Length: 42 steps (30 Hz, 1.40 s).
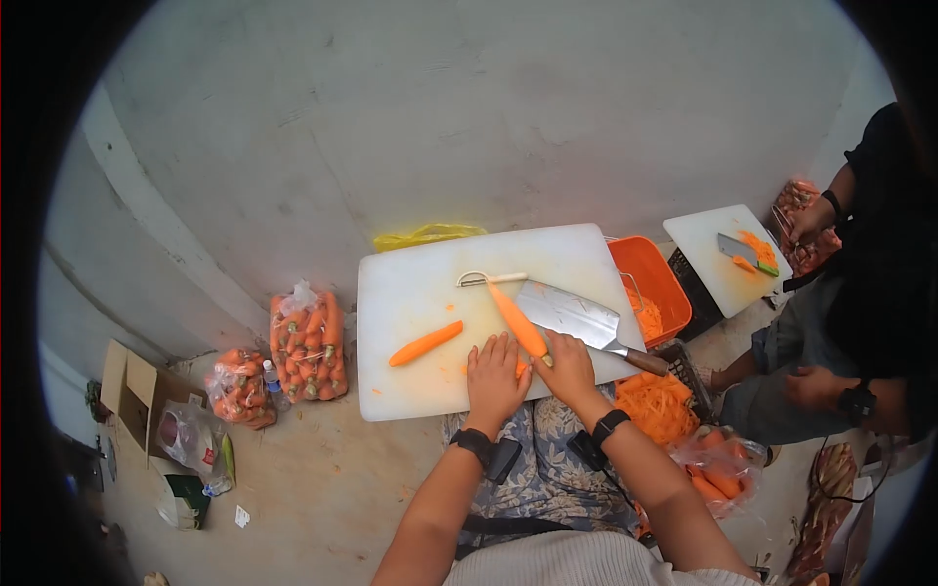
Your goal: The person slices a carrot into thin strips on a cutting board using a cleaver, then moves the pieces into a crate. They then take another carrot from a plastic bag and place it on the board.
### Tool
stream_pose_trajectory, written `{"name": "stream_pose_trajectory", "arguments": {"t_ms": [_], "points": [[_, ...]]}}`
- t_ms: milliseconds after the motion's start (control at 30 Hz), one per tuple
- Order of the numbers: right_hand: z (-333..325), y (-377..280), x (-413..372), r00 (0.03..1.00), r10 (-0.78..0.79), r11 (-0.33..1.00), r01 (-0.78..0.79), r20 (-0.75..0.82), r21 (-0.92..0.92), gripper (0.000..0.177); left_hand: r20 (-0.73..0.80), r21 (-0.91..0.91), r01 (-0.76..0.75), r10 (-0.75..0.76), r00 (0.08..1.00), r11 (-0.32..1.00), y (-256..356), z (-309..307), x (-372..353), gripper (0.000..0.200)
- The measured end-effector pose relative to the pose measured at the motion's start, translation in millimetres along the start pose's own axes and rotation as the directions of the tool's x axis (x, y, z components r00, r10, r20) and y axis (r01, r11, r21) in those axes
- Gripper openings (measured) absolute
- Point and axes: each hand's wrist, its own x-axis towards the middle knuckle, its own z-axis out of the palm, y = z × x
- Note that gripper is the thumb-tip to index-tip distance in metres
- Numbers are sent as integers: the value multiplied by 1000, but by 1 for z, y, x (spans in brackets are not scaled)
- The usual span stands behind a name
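Note:
My right hand [569, 371] closes around the stem end of a peeled carrot [515, 317], whose thin tip points away toward a peeler [491, 278] with a cream handle. Fingers stretched out, my left hand [496, 378] rests on the near edge of the white cutting board [410, 283]. A bit of orange carrot [521, 368] shows beside its fingers, partly hidden. Another peeled carrot [426, 344] lies on the board to the left. A wide cleaver [569, 311] with a wooden handle lies to the right, close to the held carrot.
An orange bin [657, 275] stands right of the board, with shredded carrot [657, 405] nearer me. Bags of carrots [309, 347] and a cardboard box [137, 396] sit on the floor at left. A co-worker [879, 264] stands at right by a smaller board [708, 234] holding a knife.

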Motion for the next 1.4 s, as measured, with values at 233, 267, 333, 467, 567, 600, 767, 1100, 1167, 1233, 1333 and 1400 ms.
{"name": "stream_pose_trajectory", "arguments": {"t_ms": [233,267,333,467,567,600,767,1100,1167,1233,1333,1400], "points": [[8,-4,21,998,56,998,-55,40,-37,43,37,49,-30,28,999,998,6,-3,1,52],[12,-5,24,994,80,997,-78,69,-28,41,23,72,-20,18,1000,997,6,-2,1,51],[16,-10,19,982,171,971,-181,75,154,39,55,84,-74,69,996,994,1,1,-3,52],[0,-16,-23,983,179,917,-185,51,354,41,63,114,-23,16,998,993,-4,7,-1,53],[-34,-9,-67,955,165,893,-38,-247,449,38,61,110,-39,32,998,993,4,0,1,52],[-46,2,-82,929,137,925,4,-344,379,38,50,119,-52,47,998,992,4,-1,1,52],[-74,85,-143,566,801,479,-411,-195,776,40,59,131,-35,28,998,991,6,-3,2,51],[-45,169,-167,330,872,-14,-724,363,690,43,35,110,-49,45,998,993,5,-2,2,50],[-34,167,-158,312,877,-70,-668,364,741,40,36,109,-39,35,999,993,6,-3,2,50],[-28,163,-149,336,874,-13,-707,352,707,44,38,101,-28,24,999,995,5,-3,1,50],[-2,173,-141,483,857,287,-735,178,614,52,25,85,-33,31,999,996,5,-1,2,50],[4,172,-139,601,799,502,-700,39,508,56,19,99,-45,43,999,994,6,-1,1,51]]}}
